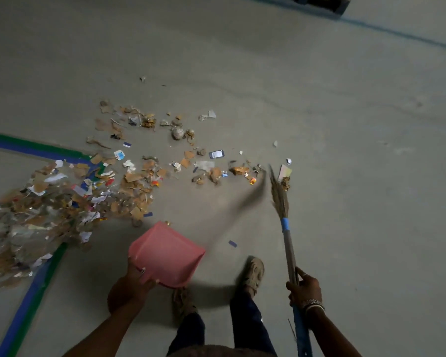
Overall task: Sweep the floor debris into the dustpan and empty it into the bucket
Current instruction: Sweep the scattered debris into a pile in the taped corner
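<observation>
A pink dustpan (165, 253) is held above the floor at the lower middle; my left hand (135, 278) grips its near edge. My right hand (304, 287) grips the handle of a grass broom (281, 199), whose bristle tip touches the floor at the right end of the debris. Scattered debris (144, 168) of cardboard scraps, paper and wrappers runs across the middle of the grey floor. A thick pile of debris (36, 215) lies at the left. No bucket is in view.
Blue and green tape lines (31, 289) mark the floor at the left, partly under the pile. My two feet (254, 273) stand below the dustpan. A dark object (327, 3) sits at the top edge, with a blue line on the floor beside it.
</observation>
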Motion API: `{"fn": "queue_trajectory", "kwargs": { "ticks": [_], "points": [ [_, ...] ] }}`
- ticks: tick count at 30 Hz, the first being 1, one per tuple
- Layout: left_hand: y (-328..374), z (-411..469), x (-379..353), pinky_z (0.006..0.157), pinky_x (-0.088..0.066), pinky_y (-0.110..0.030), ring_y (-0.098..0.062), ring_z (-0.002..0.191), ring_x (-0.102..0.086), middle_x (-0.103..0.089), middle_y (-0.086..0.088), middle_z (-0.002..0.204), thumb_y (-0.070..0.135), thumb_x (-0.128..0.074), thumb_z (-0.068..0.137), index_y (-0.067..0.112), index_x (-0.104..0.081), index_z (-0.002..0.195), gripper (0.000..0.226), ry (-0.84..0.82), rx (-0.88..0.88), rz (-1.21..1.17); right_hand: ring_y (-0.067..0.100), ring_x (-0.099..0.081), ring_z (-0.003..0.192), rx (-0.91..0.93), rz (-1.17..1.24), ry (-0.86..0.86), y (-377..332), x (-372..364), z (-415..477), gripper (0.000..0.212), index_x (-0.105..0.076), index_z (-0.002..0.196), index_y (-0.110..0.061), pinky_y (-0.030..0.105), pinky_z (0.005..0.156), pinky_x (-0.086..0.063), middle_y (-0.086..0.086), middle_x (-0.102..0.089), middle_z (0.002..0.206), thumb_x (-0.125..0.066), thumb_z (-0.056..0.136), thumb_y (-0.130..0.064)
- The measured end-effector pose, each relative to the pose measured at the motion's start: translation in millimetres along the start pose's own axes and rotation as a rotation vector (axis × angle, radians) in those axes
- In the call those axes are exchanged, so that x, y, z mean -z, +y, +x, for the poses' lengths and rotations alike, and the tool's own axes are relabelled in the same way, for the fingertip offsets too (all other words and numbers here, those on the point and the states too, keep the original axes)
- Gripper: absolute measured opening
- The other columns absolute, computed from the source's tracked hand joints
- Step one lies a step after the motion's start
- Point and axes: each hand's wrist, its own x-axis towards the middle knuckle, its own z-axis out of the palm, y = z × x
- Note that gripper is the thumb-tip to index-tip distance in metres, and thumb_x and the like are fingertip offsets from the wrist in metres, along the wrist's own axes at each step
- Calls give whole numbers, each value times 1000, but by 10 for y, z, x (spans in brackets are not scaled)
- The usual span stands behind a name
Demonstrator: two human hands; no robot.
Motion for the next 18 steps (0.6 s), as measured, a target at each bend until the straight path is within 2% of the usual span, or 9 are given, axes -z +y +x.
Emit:
{"fn": "queue_trajectory", "kwargs": {
  "ticks": [2,5,7,10,15,18],
  "points": [
    [273,-51,-108,71,-51,-36,-32,96,-70,-69,5,117,66,-76,67,35,-23,149,103,-3,-27,49,26,-62,45,-44,45,61,1,249,265,65,-52,141,-11,30,41,-52,17,-68,65,-71,80,3],
    [564,-27,-354,69,-52,-37,-31,93,-70,-67,8,115,82,-63,58,41,-31,140,98,-24,-17,88,27,-63,47,-100,75,105,-54,615,741,64,-53,140,-10,31,44,-53,16,-70,72,-72,80,2],
    [862,-85,-474,71,-52,-36,-30,95,-69,-62,6,127,95,-51,55,38,-40,137,101,-34,-55,164,27,-64,49,-115,52,97,-107,837,1084,64,-54,140,-10,32,46,-56,16,-70,77,-73,79,0],
    [1321,-167,-600,74,-47,-35,-32,105,-67,-57,3,140,75,-70,69,31,-35,149,98,9,-6,200,27,-67,51,-103,-62,50,-188,1084,1613,65,-56,137,-13,39,52,-60,15,-71,83,-76,76,-6],
    [1760,-147,-859,73,-43,-35,-33,104,-67,-62,5,133,70,-73,71,36,-30,150,96,13,56,155,32,-72,71,-1,-248,-125,-388,1118,2125,68,-56,137,-15,48,67,-61,14,-71,92,-79,72,-12],
    [1907,-221,-946,77,-49,-37,-34,101,-67,-66,0,124,74,-71,67,40,-25,149,100,22,111,156,32,-71,83,118,-371,-243,-488,913,2227,69,-59,134,-18,47,73,-61,12,-71,98,-77,67,-23]
  ]
}}
